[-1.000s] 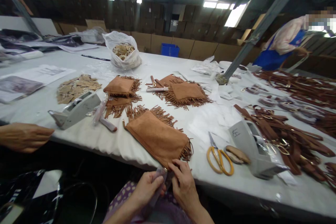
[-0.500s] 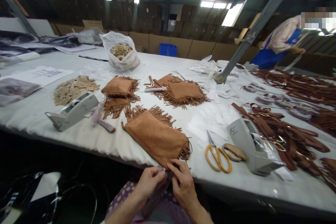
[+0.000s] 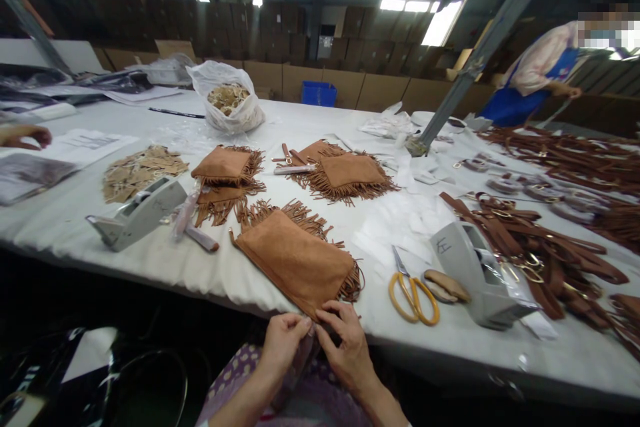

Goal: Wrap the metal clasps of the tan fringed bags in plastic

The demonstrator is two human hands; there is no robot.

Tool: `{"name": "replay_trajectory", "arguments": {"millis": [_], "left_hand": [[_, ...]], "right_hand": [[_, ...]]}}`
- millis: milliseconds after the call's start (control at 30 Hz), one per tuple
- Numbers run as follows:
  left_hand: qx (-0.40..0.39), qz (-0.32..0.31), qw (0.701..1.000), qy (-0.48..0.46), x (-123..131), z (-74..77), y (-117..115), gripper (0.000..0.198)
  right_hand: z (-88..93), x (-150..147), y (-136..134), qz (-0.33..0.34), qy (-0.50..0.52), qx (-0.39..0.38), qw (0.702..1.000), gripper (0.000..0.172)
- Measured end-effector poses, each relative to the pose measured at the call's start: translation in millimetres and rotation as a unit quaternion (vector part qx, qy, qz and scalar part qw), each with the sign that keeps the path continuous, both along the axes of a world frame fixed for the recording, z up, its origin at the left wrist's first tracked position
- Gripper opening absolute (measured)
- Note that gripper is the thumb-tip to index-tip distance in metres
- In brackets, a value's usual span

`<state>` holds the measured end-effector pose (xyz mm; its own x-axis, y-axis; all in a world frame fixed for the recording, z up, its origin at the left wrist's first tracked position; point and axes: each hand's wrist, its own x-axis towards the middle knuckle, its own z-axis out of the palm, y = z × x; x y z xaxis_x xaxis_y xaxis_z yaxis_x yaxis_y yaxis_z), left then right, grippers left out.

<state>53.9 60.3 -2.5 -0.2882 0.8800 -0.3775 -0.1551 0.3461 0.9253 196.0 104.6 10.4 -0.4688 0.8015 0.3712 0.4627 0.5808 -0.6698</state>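
Note:
A brown suede fringed bag [image 3: 295, 257] lies at the table's front edge, its near corner pointing at me. My left hand [image 3: 283, 347] is closed in a pinch beside that corner. From its fingertips a brown strap in clear plastic [image 3: 300, 363] hangs down over my lap. My right hand [image 3: 345, 343] has its thumb and fingers closed on the bag's corner, close to the left fingertips. The small fastening between the hands is hidden by the fingers. Yellow-handled scissors [image 3: 414, 297] lie to the right of the bag.
Tape dispensers stand left [image 3: 137, 213] and right [image 3: 480, 273]. More fringed bags [image 3: 353, 170] lie behind, near a pile of tan tags [image 3: 143, 170] and a plastic bag [image 3: 227, 97]. Brown straps [image 3: 545, 253] cover the right side. Another person's hand [image 3: 23, 137] shows far left; a co-worker [image 3: 535, 77] stands far right.
Another person's hand has come into view at the left edge. My hands remain at the bag's corner, with only slight finger movement.

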Motion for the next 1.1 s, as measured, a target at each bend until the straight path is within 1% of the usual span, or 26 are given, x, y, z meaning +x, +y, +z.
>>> {"name": "replay_trajectory", "arguments": {"millis": [100,233,367,467,567,633,700,800,867,933,1000,1100], "left_hand": [[0.021,0.011,0.999,0.024,0,1.4,-3,0.031],[0.037,-0.002,0.996,0.086,-2,4.8,-6,0.033],[0.038,-0.017,0.993,0.114,-3,6.7,-5,0.036],[0.036,-0.008,0.997,0.069,-4,4.8,-9,0.039],[-0.003,0.001,1.000,-0.030,-4,1.0,-16,0.044],[-0.030,-0.007,0.997,-0.076,-4,-0.2,-19,0.050],[-0.031,-0.015,0.995,-0.095,-3,1.0,-18,0.051],[-0.015,-0.008,0.993,-0.117,0,5.7,-11,0.048],[-0.014,0.003,0.992,-0.126,2,7.5,-7,0.045],[-0.017,0.016,0.993,-0.117,5,6.3,-5,0.041],[-0.011,0.025,0.996,-0.088,7,2.2,-5,0.038],[0.004,0.036,0.998,-0.046,8,-5.3,-6,0.038]], "right_hand": [[1.9,0,-1,0.001,0.001,-0.010,1.000,0.019],[8.3,-1,0,0.007,-0.005,-0.029,1.000,0.019],[13.5,-6,4,-0.010,-0.010,-0.059,0.998,0.009],[14.1,-8,6,-0.012,-0.019,-0.068,0.997,0.007],[13.0,-8,7,-0.007,-0.026,-0.059,0.998,0.007],[12.0,-8,6,-0.010,-0.027,-0.050,0.998,0.007],[11.2,-8,6,-0.015,-0.025,-0.039,0.999,0.007],[10.5,-7,5,-0.009,-0.021,-0.034,0.999,0.006],[10.5,-6,6,0.000,-0.016,-0.041,0.999,0.007],[11.3,-6,7,0.009,-0.006,-0.052,0.999,0.012],[13.5,-5,9,0.013,0.007,-0.065,0.998,0.016],[19.1,-3,10,0.019,0.033,-0.093,0.995,0.019]]}}
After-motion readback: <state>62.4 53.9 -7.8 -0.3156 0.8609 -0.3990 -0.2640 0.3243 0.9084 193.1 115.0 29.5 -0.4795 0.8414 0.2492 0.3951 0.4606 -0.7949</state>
